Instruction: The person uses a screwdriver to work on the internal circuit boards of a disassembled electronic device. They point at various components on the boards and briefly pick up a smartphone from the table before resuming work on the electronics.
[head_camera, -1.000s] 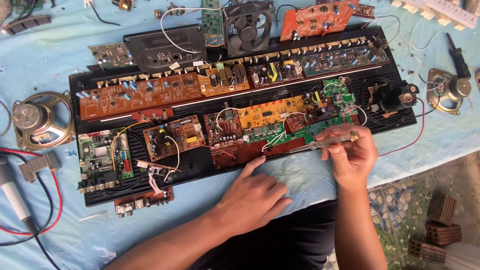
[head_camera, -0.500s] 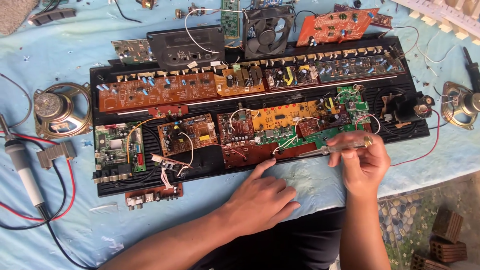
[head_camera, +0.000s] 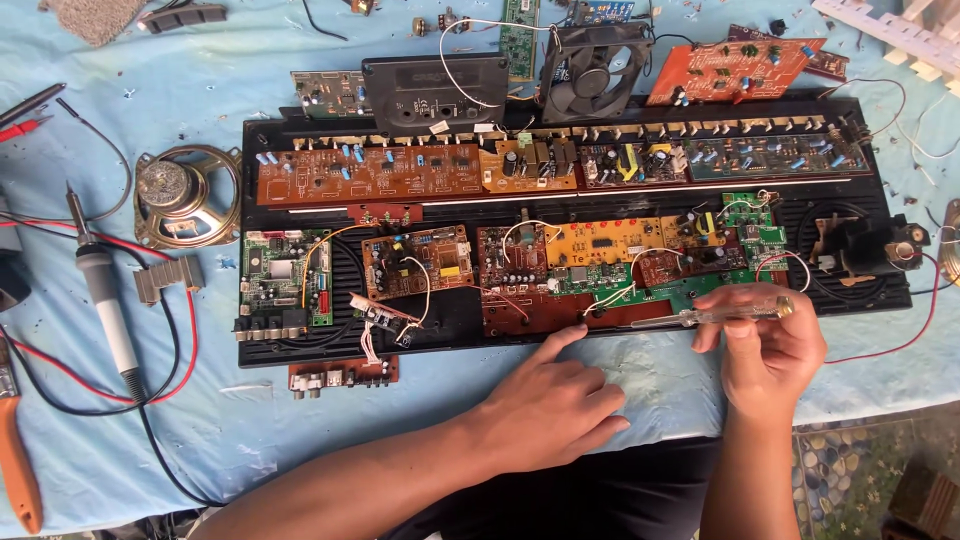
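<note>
Blue cloth covers the worktop (head_camera: 300, 440), and on it lies a long black case (head_camera: 300, 352) filled with circuit boards. I see a brown board (head_camera: 370, 172) in the upper row, with a black fan (head_camera: 590, 68) just above the case and a round speaker (head_camera: 185, 195) to its left. A soldering iron (head_camera: 105, 300) rests further left among red and black wires. My left hand (head_camera: 545, 405) lies flat on the cloth, its grip released, with the forefinger touching the case's front edge. My right hand (head_camera: 770, 350) has its grip clenched around a clear-handled screwdriver (head_camera: 700, 316), held level, its tip at the front edge of the lower boards.
</note>
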